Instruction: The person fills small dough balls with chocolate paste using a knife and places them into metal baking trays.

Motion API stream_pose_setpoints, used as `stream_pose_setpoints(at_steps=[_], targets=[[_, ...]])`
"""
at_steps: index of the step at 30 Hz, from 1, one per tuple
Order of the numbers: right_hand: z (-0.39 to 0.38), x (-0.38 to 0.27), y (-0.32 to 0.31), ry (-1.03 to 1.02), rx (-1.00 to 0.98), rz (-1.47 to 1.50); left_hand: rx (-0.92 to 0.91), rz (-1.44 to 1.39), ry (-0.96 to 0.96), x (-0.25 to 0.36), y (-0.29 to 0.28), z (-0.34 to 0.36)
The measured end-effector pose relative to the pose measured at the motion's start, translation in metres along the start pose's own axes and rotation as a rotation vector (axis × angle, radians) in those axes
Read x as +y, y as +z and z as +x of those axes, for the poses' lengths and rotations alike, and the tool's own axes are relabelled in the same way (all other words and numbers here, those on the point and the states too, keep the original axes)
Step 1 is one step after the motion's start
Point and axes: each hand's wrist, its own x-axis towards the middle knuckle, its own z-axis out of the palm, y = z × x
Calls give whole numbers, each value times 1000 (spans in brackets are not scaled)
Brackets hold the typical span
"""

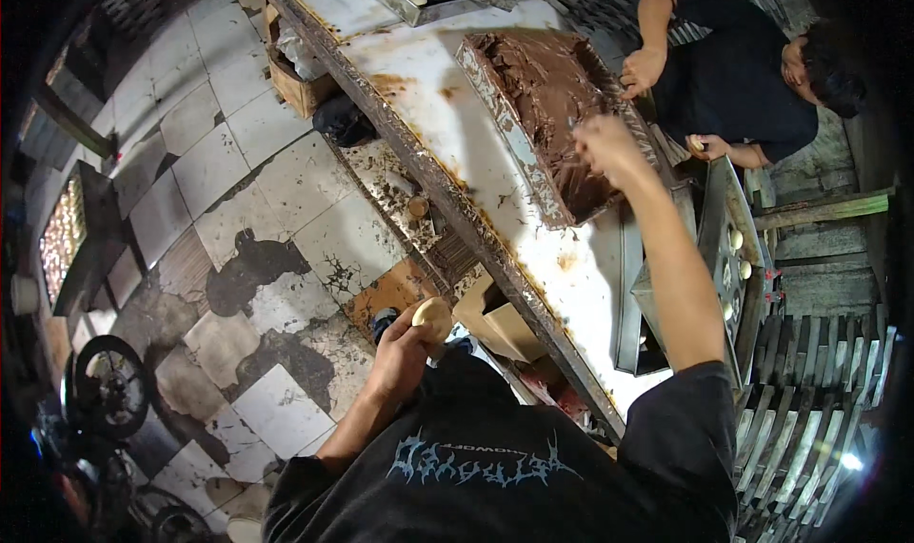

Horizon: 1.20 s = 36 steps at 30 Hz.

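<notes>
My left hand [398,355] grips a round, pale bun [433,321] by its edge, in front of my body and out past the table's near side. My right hand [609,150] is over a long, worn tray [510,129] filled with thick brown chocolate paste [547,91]. Its fingers are curled closed and somewhat blurred, so what they hold cannot be made out. The paste is rough and unevenly heaped, thinner toward the tray's near end.
A co-worker [733,77] in black stands across the table [419,77], one hand at the tray's far side, the other holding a pale bun [700,143]. Metal trays [719,248] with buns stand at right beside stacked metal strips [800,429]. A cardboard box [500,315] sits below the table edge.
</notes>
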Motion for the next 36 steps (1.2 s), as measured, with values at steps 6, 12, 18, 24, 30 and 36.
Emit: stream_pose_setpoints(at_steps=[6,12,18,24,30,36], targets=[[-88,-16,0,-421,165,364,-52,3,106,22,40,30],[-163,48,70,-588,525,365,-329,-209,112,45,108,39],[-167,110,100,-796,603,7,-502,-388,-84,48,115,47],[-143,196,77,-902,582,-200,-553,-631,-290,57,79,62],[-93,230,73,-215,399,1286,-631,-474,-115,20,77,57],[-189,220,46,-303,411,294,-686,-261,-172,-76,109,19]])
